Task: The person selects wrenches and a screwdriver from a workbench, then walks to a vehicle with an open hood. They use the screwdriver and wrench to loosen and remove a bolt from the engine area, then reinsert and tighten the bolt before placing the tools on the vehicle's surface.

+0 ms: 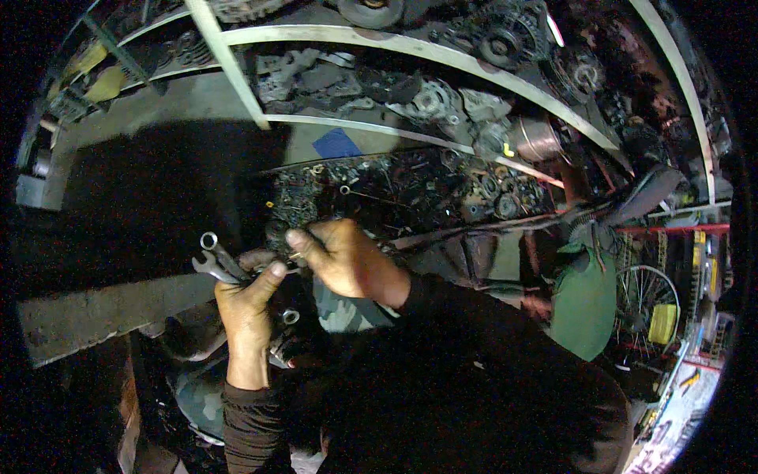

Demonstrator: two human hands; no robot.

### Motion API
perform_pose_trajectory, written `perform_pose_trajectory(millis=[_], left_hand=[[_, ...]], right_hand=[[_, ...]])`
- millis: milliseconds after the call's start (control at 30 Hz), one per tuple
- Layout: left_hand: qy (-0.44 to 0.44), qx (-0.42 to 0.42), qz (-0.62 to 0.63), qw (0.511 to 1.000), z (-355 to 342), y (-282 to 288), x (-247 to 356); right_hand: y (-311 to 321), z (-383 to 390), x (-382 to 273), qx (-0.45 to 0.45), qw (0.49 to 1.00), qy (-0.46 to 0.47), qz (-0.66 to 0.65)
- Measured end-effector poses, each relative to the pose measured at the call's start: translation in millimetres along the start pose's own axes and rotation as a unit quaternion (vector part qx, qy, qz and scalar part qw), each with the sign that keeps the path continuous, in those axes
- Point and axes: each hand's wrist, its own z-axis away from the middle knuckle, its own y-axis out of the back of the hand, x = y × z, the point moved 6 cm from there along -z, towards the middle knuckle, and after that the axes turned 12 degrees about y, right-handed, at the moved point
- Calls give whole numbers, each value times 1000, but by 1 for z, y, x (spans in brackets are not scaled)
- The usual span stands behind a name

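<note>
My left hand (249,304) is closed round metal wrenches (224,265). A ring end and an open jaw stick out past its fingers on the left. Below that hand shows another ring end (290,317); whether it belongs to a held wrench I cannot tell. Close beside it, my right hand (351,265) is pinched, thumb against curled fingers. Something small and thin shows at its fingertips, too small to name. The two hands nearly meet above a dark heap of small metal parts (296,193).
Metal shelving (395,38) full of greasy machine parts stands ahead. A blue piece (336,144) lies below its lower rail. To the left runs a thick beam (118,312). On the right are a green seat-like shape (584,304) and a spoked wheel (646,308).
</note>
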Motion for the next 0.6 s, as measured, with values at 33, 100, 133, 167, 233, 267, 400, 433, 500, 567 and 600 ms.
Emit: perform_pose_trajectory(millis=[33, 100, 133, 167, 233, 267, 400, 433, 500, 567, 600], left_hand=[[21, 3, 31, 999, 0, 1, -8], [65, 2, 48, 997, -4, 1, -22], [75, -7, 55, 996, -6, 0, -28], [76, -10, 47, 996, -5, -2, -30], [74, -12, 33, 997, -2, -3, -31], [67, -23, 11, 997, -1, -3, -32], [44, -50, -50, 997, -3, -2, -35], [37, -43, -47, 997, -2, -2, -35], [40, -47, -33, 998, 0, -4, -32], [48, -52, -37, 997, 1, -5, -36], [51, -54, -39, 997, 2, -5, -38]], right_hand=[[0, 6, 2, -2, 1000, -13, -6], [-1, 13, 1, 17, 999, 18, -24], [4, 17, -13, 26, 996, 86, -27], [2, 23, -9, 42, 990, 134, 11], [-1, 27, -5, 31, 984, 162, 68], [-4, 29, 0, 3, 986, 140, 86], [7, 27, 2, -146, 978, -26, 147], [10, 34, -1, -27, 991, 112, 72], [11, 36, -5, 37, 984, 174, 20], [5, 39, 0, 46, 976, 214, 6], [3, 38, 4, 20, 986, 163, -7]])
